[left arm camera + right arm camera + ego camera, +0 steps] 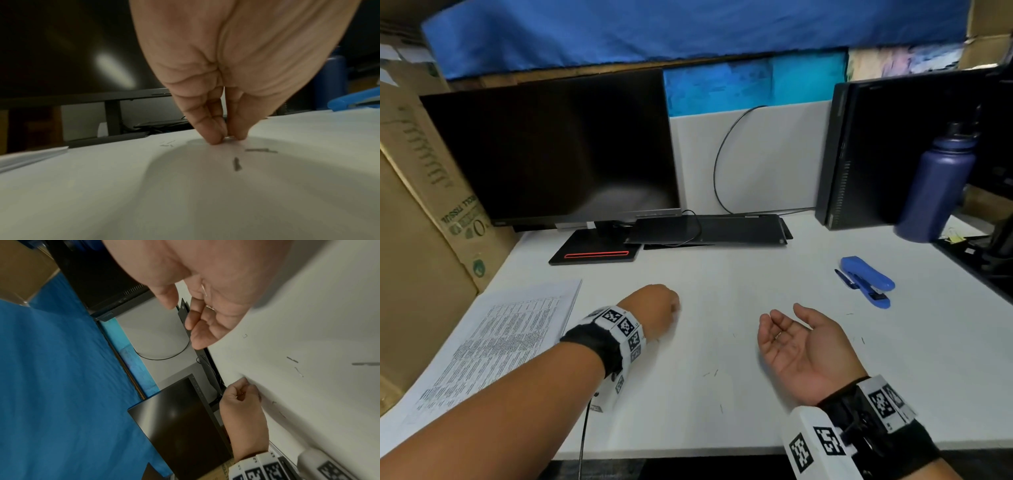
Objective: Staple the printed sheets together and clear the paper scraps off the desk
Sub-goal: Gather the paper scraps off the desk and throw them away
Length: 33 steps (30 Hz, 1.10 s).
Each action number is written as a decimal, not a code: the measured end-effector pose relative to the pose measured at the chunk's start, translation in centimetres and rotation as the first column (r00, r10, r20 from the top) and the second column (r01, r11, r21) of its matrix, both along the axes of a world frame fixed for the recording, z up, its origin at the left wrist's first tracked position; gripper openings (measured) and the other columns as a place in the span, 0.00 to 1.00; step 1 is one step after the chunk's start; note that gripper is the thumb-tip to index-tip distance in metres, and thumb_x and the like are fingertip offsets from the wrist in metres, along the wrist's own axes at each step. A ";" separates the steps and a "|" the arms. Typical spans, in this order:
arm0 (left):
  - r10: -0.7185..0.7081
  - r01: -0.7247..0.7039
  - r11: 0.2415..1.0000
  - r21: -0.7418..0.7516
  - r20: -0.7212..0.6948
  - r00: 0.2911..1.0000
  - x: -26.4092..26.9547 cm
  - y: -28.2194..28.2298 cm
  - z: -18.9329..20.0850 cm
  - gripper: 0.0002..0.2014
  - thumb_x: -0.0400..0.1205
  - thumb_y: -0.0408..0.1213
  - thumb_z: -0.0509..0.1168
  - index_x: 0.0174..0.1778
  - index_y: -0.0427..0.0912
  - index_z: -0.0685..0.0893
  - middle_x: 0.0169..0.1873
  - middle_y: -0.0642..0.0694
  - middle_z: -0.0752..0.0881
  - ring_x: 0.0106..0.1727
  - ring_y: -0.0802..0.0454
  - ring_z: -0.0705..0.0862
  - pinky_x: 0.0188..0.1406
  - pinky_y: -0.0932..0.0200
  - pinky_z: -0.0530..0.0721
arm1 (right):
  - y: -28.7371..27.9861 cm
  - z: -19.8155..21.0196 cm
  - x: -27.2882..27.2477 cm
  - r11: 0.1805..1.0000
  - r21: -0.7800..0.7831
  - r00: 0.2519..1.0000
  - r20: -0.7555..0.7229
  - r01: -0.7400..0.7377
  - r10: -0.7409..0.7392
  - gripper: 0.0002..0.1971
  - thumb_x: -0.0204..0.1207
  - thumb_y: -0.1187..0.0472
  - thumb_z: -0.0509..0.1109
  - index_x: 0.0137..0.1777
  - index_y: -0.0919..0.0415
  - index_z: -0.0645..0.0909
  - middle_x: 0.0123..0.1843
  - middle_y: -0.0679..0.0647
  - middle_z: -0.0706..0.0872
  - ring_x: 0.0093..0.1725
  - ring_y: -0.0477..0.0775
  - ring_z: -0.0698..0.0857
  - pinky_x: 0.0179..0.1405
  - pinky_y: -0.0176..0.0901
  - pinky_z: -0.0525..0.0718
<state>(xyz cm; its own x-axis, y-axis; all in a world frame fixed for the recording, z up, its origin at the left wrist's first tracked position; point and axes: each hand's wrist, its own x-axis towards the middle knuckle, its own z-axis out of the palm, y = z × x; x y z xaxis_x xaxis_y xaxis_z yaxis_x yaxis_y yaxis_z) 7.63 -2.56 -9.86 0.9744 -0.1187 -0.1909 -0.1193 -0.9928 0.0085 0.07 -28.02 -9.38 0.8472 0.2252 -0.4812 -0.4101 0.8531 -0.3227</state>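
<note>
Printed sheets [493, 337], one stack, are seen at the table's [722, 404] left edge; one blue stapler [868, 281] lies right. Two hands: the left hand [657, 310] is pinched on a tiny scrap [228, 138], shown only by the left wrist view; the right hand [796, 346] is held palm-up, relaxed.

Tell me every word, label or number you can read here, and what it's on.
"TISSUE", seen upside down: on the cardboard box left of the monitor; its other print is too blurred.
Printed sheets: lines of text, too small to read.
Wrist bands: black-and-white square codes, no words.
Stapler: no readable label.
</note>
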 end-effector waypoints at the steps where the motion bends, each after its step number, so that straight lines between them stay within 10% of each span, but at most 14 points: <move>1: -0.011 0.010 0.999 0.030 0.012 1.000 0.2 -0.1 -0.2 0.15 0.84 0.29 0.61 0.60 0.48 0.87 0.58 0.49 0.84 0.59 0.48 0.84 0.59 0.56 0.84 | -0.1 0.0 0.0 1.000 0.000 1.000 0.001 0.002 -0.002 0.13 0.81 0.56 0.65 0.49 0.68 0.80 0.44 0.63 0.82 0.42 0.58 0.84 0.34 0.46 0.90; 12: 0.034 -0.033 0.999 -0.030 0.042 0.999 0.5 1.6 0.3 0.13 0.82 0.31 0.62 0.52 0.55 0.85 0.54 0.54 0.87 0.54 0.52 0.86 0.56 0.58 0.87 | 0.0 0.0 0.0 1.000 0.011 1.000 0.000 -0.009 0.009 0.14 0.82 0.55 0.65 0.50 0.68 0.80 0.44 0.64 0.83 0.42 0.59 0.84 0.35 0.46 0.91; 17: 0.013 -0.009 0.999 -0.042 0.088 0.996 1.2 2.7 1.0 0.18 0.84 0.35 0.64 0.69 0.53 0.86 0.62 0.52 0.87 0.63 0.50 0.85 0.63 0.57 0.83 | -0.1 -0.3 0.1 1.000 0.005 1.000 -0.009 -0.012 0.012 0.13 0.81 0.55 0.66 0.48 0.67 0.80 0.44 0.63 0.83 0.42 0.59 0.85 0.35 0.46 0.91; 33: -0.055 0.053 0.976 0.210 0.002 0.998 -0.6 1.3 1.8 0.08 0.84 0.41 0.58 0.48 0.48 0.84 0.47 0.51 0.86 0.48 0.48 0.86 0.51 0.52 0.89 | -0.5 -0.1 0.1 1.000 0.021 1.000 -0.003 0.001 -0.001 0.14 0.81 0.54 0.66 0.51 0.67 0.80 0.43 0.63 0.84 0.42 0.59 0.85 0.35 0.46 0.90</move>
